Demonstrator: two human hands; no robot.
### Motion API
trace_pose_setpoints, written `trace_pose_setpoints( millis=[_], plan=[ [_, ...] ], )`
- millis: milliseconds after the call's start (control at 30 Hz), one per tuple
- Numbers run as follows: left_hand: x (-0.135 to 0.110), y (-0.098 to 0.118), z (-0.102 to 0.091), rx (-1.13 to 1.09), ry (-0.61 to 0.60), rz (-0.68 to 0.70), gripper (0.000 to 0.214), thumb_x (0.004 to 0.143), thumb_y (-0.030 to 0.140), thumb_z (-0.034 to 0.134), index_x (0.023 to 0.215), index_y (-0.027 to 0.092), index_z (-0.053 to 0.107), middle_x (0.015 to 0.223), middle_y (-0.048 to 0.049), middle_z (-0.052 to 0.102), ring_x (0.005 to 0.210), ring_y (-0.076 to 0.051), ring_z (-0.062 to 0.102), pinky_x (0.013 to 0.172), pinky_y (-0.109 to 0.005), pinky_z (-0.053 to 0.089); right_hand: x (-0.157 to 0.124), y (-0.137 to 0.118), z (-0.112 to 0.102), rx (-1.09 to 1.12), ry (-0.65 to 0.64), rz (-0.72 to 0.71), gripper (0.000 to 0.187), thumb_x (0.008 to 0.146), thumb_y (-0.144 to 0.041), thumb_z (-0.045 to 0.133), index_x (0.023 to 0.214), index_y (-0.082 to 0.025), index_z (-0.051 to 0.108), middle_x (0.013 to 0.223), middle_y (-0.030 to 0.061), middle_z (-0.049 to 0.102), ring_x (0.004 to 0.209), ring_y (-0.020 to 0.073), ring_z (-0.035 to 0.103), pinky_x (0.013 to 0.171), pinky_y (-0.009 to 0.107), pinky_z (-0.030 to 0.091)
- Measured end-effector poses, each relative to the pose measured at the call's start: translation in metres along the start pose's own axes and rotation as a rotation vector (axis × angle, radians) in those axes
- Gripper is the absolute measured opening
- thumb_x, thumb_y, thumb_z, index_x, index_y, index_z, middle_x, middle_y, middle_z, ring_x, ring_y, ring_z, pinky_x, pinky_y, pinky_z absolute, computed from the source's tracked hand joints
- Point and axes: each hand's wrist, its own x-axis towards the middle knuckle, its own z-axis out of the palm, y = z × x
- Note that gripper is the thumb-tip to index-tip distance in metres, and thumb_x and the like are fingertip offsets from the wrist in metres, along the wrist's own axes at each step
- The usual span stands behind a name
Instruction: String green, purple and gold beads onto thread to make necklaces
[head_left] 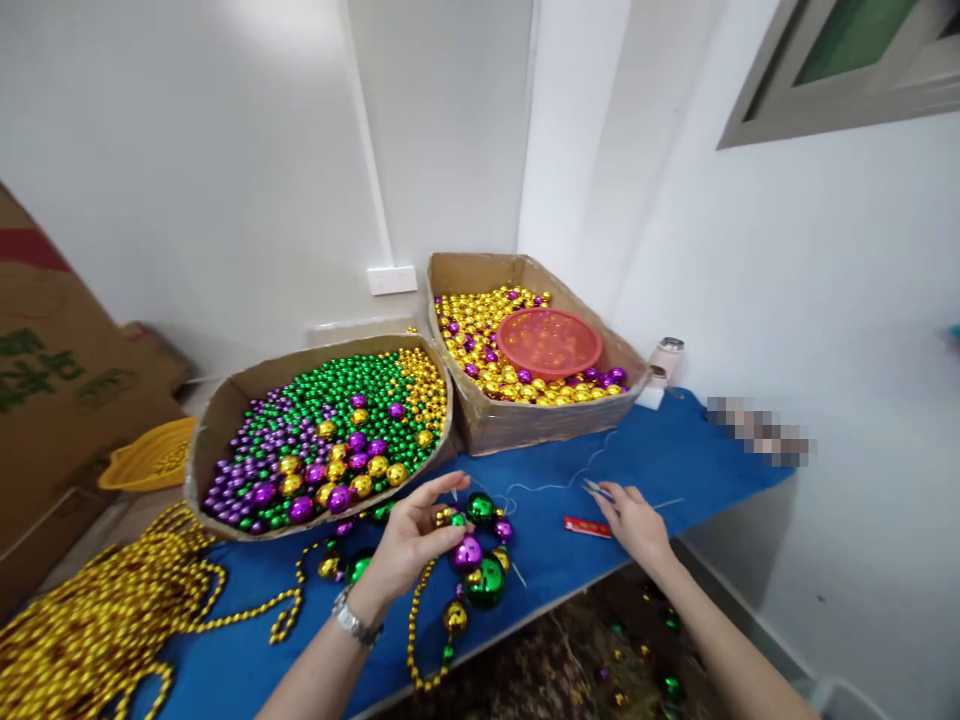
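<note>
My left hand [411, 540], a watch on its wrist, pinches a strand of large shiny beads [474, 560] in green, purple and gold over the blue table [675, 450]. My right hand [634, 522] rests on the table to the right, fingers closed on small scissors [596, 489] beside a thin white thread [555, 485]. A small red object [586, 527] lies just left of that hand.
Two cardboard boxes stand behind: the near one [225, 420] holds green, purple and gold beads, the far one [525, 420] gold and purple beads with an orange bowl [549, 342]. Gold bead strings [97, 620] pile at left. A yellow basket [150, 455] sits beside folded cartons.
</note>
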Motion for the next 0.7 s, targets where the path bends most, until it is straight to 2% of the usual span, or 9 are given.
trace_pose_setpoints(
  millis=[100, 233, 300, 400, 500, 567, 633, 700],
  plan=[
    [0.001, -0.001, -0.001, -0.021, -0.017, 0.003, 0.061, 0.07, 0.021, 0.074, 0.127, 0.025, 0.051, 0.14, -0.0138, 0.044, 0.081, -0.018, 0.066, 0.073, -0.03, 0.053, -0.004, 0.02, 0.001, -0.12, 0.006, -0.003, 0.035, 0.089, -0.036, 0.04, 0.108, -0.02, 0.065, 0.092, 0.015, 0.065, 0.083, 0.0274, 0.061, 0.074, 0.041, 0.046],
    [0.002, -0.001, 0.004, -0.04, -0.016, 0.003, 0.066, 0.069, 0.022, 0.075, 0.13, 0.027, 0.048, 0.145, -0.013, 0.037, 0.076, -0.015, 0.065, 0.072, -0.03, 0.053, -0.014, 0.016, 0.007, -0.131, -0.094, -0.171, 0.03, 0.087, -0.035, 0.047, 0.11, -0.025, 0.064, 0.107, 0.011, 0.063, 0.099, 0.0256, 0.057, 0.087, 0.039, 0.043],
    [0.002, 0.0, 0.005, -0.047, -0.026, 0.0, 0.068, 0.069, 0.022, 0.075, 0.13, 0.028, 0.048, 0.146, -0.0129, 0.035, 0.076, -0.015, 0.065, 0.071, -0.029, 0.054, -0.018, 0.011, 0.011, -0.104, -0.149, -0.239, 0.027, 0.085, -0.037, 0.052, 0.106, -0.027, 0.065, 0.102, 0.0081, 0.065, 0.101, 0.0241, 0.057, 0.09, 0.037, 0.042],
    [0.003, 0.0, 0.007, -0.055, -0.056, -0.009, 0.07, 0.068, 0.021, 0.075, 0.131, 0.029, 0.047, 0.147, -0.013, 0.032, 0.078, -0.016, 0.065, 0.066, -0.027, 0.053, -0.021, 0.0, 0.018, -0.051, -0.176, -0.259, 0.026, 0.086, -0.039, 0.049, 0.098, -0.024, 0.066, 0.089, 0.0091, 0.065, 0.094, 0.0255, 0.06, 0.087, 0.039, 0.043],
    [0.002, 0.001, 0.008, -0.069, -0.093, -0.028, 0.073, 0.066, 0.02, 0.076, 0.132, 0.03, 0.046, 0.148, -0.0128, 0.031, 0.077, -0.016, 0.065, 0.066, -0.027, 0.054, -0.024, -0.022, 0.018, 0.054, -0.192, -0.259, 0.029, 0.091, -0.039, 0.039, 0.098, -0.021, 0.061, 0.089, 0.0107, 0.063, 0.087, 0.0247, 0.062, 0.079, 0.039, 0.047],
    [0.002, 0.002, 0.009, -0.076, -0.123, -0.048, 0.075, 0.065, 0.02, 0.077, 0.132, 0.032, 0.047, 0.148, -0.012, 0.031, 0.076, -0.015, 0.065, 0.066, -0.027, 0.054, -0.026, -0.046, 0.011, 0.146, -0.231, -0.28, 0.029, 0.094, -0.039, 0.033, 0.104, -0.021, 0.054, 0.09, 0.008, 0.063, 0.079, 0.0207, 0.064, 0.071, 0.034, 0.049],
    [0.003, 0.003, 0.011, -0.083, -0.152, -0.065, 0.076, 0.063, 0.019, 0.078, 0.131, 0.033, 0.047, 0.148, -0.0106, 0.032, 0.076, -0.015, 0.066, 0.065, -0.027, 0.054, -0.029, -0.075, -0.003, 0.246, -0.305, -0.314, 0.026, 0.095, -0.04, 0.032, 0.108, -0.023, 0.047, 0.082, 0.0018, 0.064, 0.067, 0.0159, 0.063, 0.062, 0.028, 0.049],
    [0.003, 0.004, 0.012, -0.1, -0.178, -0.075, 0.077, 0.063, 0.019, 0.079, 0.13, 0.035, 0.047, 0.147, -0.0091, 0.033, 0.079, -0.016, 0.066, 0.065, -0.026, 0.054, -0.031, -0.105, -0.019, 0.399, -0.438, -0.365, 0.021, 0.095, -0.04, 0.037, 0.105, -0.024, 0.045, 0.078, -0.0017, 0.064, 0.067, 0.0144, 0.062, 0.063, 0.025, 0.047]
  ],
)
